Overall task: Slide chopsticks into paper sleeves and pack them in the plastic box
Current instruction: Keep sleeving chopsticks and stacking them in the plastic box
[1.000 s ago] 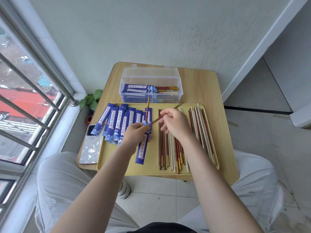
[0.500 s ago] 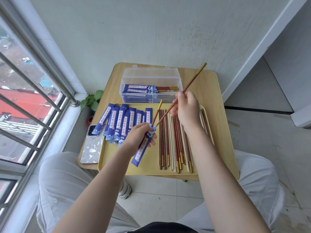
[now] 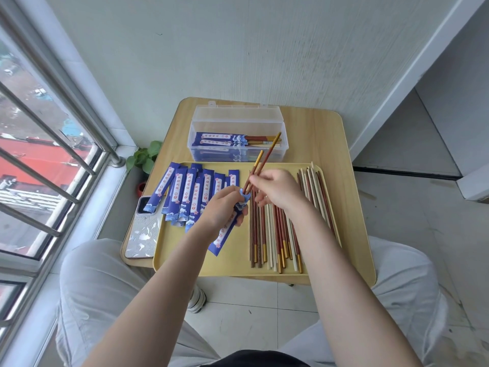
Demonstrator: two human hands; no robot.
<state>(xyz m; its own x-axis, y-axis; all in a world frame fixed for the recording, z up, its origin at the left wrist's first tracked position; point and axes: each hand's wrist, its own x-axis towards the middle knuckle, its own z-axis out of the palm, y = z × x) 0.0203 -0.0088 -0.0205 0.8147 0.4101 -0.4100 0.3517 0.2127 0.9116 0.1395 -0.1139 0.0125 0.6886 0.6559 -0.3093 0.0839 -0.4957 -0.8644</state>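
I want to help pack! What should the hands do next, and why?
Probably push the two chopsticks deeper: the right hand pinches them, their tips just entering the blue paper sleeve the left hand grips.

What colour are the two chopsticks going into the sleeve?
Reddish-brown with gold top ends: the chopsticks, clearest in the head view.

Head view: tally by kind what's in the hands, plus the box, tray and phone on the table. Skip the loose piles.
Chopsticks in hand, entering the sleeve: 2
Paper sleeve, held by the left hand: 1
Plastic box: 1
Tray: 1
Phone: 1
Total: 6
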